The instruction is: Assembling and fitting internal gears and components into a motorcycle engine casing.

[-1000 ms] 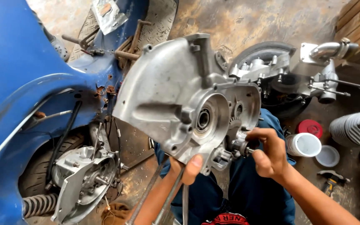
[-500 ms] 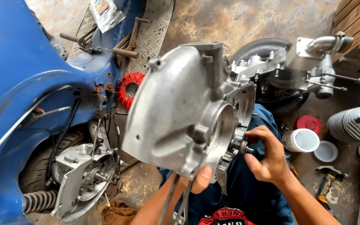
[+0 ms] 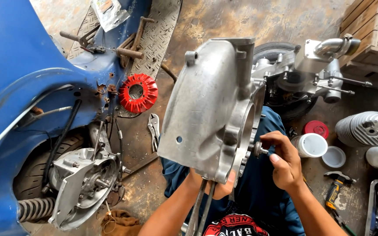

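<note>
A large grey cast-aluminium engine casing (image 3: 206, 105) stands upright in front of me, its smooth outer side toward the left. My left hand (image 3: 217, 183) grips its lower edge from beneath, thumb showing at the bottom rim. My right hand (image 3: 285, 161) is at the casing's right edge, fingers pinched on a small round metal part (image 3: 258, 149) with a short shaft. My legs in blue trousers (image 3: 259, 192) are below the casing.
A blue scooter body (image 3: 27, 87) fills the left, with its rear wheel and hub (image 3: 84, 183). A red fan wheel (image 3: 138, 92) and locking pliers (image 3: 153, 129) lie on the floor. An engine block (image 3: 302, 78), a finned cylinder (image 3: 366, 128), white tubs (image 3: 311, 145), a hammer (image 3: 334, 190) and a wooden crate (image 3: 368, 30) sit right.
The casing has been turned, so its open bearing side now faces right and its smooth back faces left. The red fan wheel behind it has come into view. My right hand stays at the edge.
</note>
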